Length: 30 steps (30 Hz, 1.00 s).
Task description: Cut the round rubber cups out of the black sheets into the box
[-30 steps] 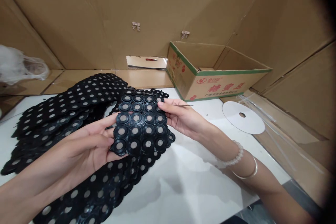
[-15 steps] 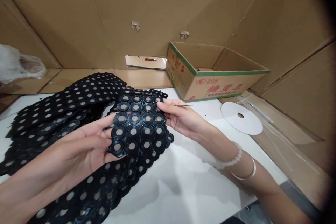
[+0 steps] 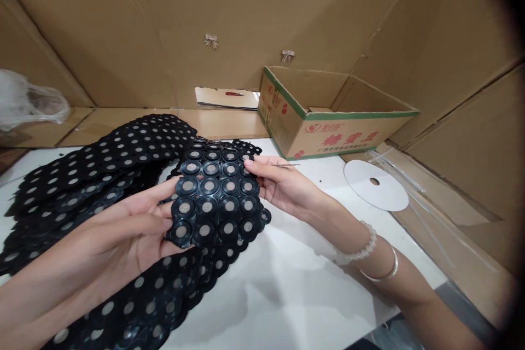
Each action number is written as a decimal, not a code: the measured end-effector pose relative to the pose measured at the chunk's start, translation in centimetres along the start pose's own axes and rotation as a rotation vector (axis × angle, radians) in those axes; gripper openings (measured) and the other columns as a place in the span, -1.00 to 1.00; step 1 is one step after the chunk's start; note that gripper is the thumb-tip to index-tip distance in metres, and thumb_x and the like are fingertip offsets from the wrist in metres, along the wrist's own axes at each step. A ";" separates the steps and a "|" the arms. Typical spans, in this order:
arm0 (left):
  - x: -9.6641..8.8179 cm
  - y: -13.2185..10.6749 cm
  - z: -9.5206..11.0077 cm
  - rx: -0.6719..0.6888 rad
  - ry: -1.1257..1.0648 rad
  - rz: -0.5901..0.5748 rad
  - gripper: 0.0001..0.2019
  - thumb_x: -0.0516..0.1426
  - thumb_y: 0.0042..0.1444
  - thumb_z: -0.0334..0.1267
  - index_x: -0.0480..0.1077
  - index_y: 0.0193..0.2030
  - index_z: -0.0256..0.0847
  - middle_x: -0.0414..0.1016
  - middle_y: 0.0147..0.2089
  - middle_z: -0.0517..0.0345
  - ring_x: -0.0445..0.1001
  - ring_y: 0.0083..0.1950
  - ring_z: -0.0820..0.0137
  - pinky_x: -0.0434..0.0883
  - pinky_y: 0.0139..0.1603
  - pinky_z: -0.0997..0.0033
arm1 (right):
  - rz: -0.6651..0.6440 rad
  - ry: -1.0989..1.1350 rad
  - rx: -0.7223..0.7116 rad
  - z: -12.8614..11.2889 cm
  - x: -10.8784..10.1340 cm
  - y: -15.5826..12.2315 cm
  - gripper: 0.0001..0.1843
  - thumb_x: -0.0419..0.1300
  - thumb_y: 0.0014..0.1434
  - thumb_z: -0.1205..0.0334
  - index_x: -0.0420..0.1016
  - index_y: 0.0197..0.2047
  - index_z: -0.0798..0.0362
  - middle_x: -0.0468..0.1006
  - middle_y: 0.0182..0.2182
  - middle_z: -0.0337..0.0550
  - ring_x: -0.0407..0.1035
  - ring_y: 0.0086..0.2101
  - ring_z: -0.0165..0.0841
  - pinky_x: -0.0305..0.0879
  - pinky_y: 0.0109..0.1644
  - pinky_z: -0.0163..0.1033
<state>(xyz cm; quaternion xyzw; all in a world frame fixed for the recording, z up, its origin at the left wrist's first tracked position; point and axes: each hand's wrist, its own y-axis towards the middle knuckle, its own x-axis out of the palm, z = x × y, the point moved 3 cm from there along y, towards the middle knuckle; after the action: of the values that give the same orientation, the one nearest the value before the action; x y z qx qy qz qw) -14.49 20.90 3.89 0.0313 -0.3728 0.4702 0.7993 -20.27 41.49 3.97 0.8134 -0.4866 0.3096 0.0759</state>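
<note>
Between my hands is a black sheet of joined rings [image 3: 208,206], each ring with a grey round disc in its middle. My left hand [image 3: 137,229] grips its left edge, thumb on top and fingers underneath. At the upper right edge, my right hand [image 3: 279,180] pinches the sheet between thumb and fingers. A thin dark needle-like rod [image 3: 290,164] sticks out behind my right thumb; its other end is hidden. More black sheets with grey dots [image 3: 110,147] lie piled to the left, and others pass beneath the held one.
An open cardboard box [image 3: 348,134] with green edges stands at the back right. Right of my hand lies a white disc with a centre hole [image 3: 365,191]. Cardboard walls [image 3: 135,27] surround the white table [image 3: 262,306]. A clear plastic bag [image 3: 33,104] sits far left.
The near left part of the sheet has shifted slightly left and down with my left hand. Both hands keep their hold.
</note>
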 end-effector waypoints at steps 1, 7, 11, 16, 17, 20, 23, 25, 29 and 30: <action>-0.1 -0.1 0.0 -0.007 -0.020 0.002 -0.26 0.03 0.20 -0.47 -0.03 0.39 0.37 0.60 0.02 0.18 0.61 -0.08 0.28 0.52 0.06 0.16 | -0.001 0.003 0.003 0.0 0.0 0.0 -0.80 0.42 0.01 0.26 0.53 -0.36 0.17 0.54 -0.43 -0.27 0.42 -0.43 -0.58 0.43 -0.30 -0.48; -0.1 -0.2 -0.3 0.005 -0.073 -0.016 -0.31 -0.01 0.23 -0.48 0.07 0.35 0.41 0.51 0.16 0.18 0.61 -0.07 0.32 0.45 0.18 0.10 | -0.001 0.013 0.021 0.1 0.1 0.2 -0.78 0.44 -0.02 0.23 0.50 -0.42 0.16 0.52 -0.47 -0.30 0.39 -0.47 -0.59 0.41 -0.31 -0.47; -0.1 -0.3 -0.5 0.004 -0.093 0.014 -0.35 0.03 0.22 -0.46 0.13 0.33 0.38 0.50 0.17 0.19 0.61 -0.08 0.33 0.46 0.17 0.14 | 0.003 0.021 0.028 0.1 0.1 0.3 -0.77 0.44 -0.04 0.23 0.52 -0.41 0.18 0.53 -0.47 -0.29 0.39 -0.48 -0.59 0.38 -0.37 -0.49; -0.1 -0.3 -0.4 0.009 -0.091 0.050 -0.34 0.05 0.20 -0.48 0.16 0.31 0.37 0.53 0.14 0.20 0.61 -0.07 0.32 0.47 0.14 0.13 | 0.008 0.021 0.028 0.1 0.1 0.2 -0.77 0.45 -0.04 0.23 0.53 -0.41 0.17 0.53 -0.46 -0.29 0.39 -0.47 -0.59 0.37 -0.36 -0.48; 0.0 -0.2 -0.4 0.013 -0.089 0.052 -0.34 0.05 0.20 -0.48 0.16 0.31 0.37 0.53 0.13 0.20 0.61 -0.06 0.31 0.48 0.14 0.12 | 0.014 0.019 0.029 0.1 0.1 0.2 -0.77 0.45 -0.04 0.23 0.53 -0.41 0.17 0.53 -0.46 -0.28 0.39 -0.47 -0.58 0.38 -0.35 -0.47; 0.1 -0.1 -0.4 0.005 -0.084 0.045 -0.33 0.04 0.20 -0.48 0.15 0.32 0.39 0.52 0.16 0.20 0.59 -0.01 0.27 0.47 0.15 0.11 | 0.024 0.011 0.035 0.1 0.1 0.2 -0.76 0.45 -0.05 0.22 0.53 -0.41 0.17 0.53 -0.46 -0.28 0.38 -0.46 -0.58 0.38 -0.32 -0.45; 0.0 -0.2 -0.4 0.008 -0.068 0.038 -0.34 0.04 0.21 -0.46 0.13 0.32 0.41 0.47 0.21 0.21 0.58 0.02 0.26 0.46 0.16 0.11 | 0.022 0.005 0.033 0.2 0.0 0.3 -0.76 0.45 -0.04 0.22 0.52 -0.41 0.17 0.52 -0.46 -0.28 0.37 -0.46 -0.58 0.37 -0.32 -0.45; -0.1 -0.2 -0.5 0.012 -0.055 0.045 -0.34 0.05 0.21 -0.44 0.12 0.33 0.41 0.46 0.22 0.19 0.58 0.02 0.26 0.47 0.16 0.12 | 0.018 0.006 0.031 0.2 0.0 0.3 -0.77 0.44 -0.02 0.22 0.52 -0.41 0.17 0.52 -0.46 -0.28 0.37 -0.46 -0.58 0.37 -0.31 -0.45; -0.4 -0.2 -0.5 0.023 -0.044 0.085 -0.34 0.08 0.20 -0.44 0.13 0.33 0.38 0.47 0.21 0.17 0.58 0.02 0.26 0.47 0.15 0.16 | -0.008 0.018 0.028 0.2 0.0 0.2 -0.82 0.40 0.03 0.25 0.55 -0.37 0.17 0.53 -0.43 -0.29 0.40 -0.44 -0.60 0.38 -0.31 -0.48; -0.4 -0.2 -0.5 0.023 -0.047 0.096 -0.33 0.10 0.18 -0.44 0.14 0.32 0.38 0.49 0.19 0.17 0.58 0.03 0.24 0.47 0.15 0.15 | -0.013 0.023 0.026 0.3 0.0 0.1 -0.83 0.40 0.04 0.26 0.55 -0.36 0.17 0.54 -0.43 -0.29 0.41 -0.43 -0.60 0.38 -0.31 -0.49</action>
<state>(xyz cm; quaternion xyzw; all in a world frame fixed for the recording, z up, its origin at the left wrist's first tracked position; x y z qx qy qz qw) -14.20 20.67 3.32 0.0337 -0.3871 0.5113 0.7666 -20.29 41.32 3.73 0.8139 -0.4762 0.3248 0.0730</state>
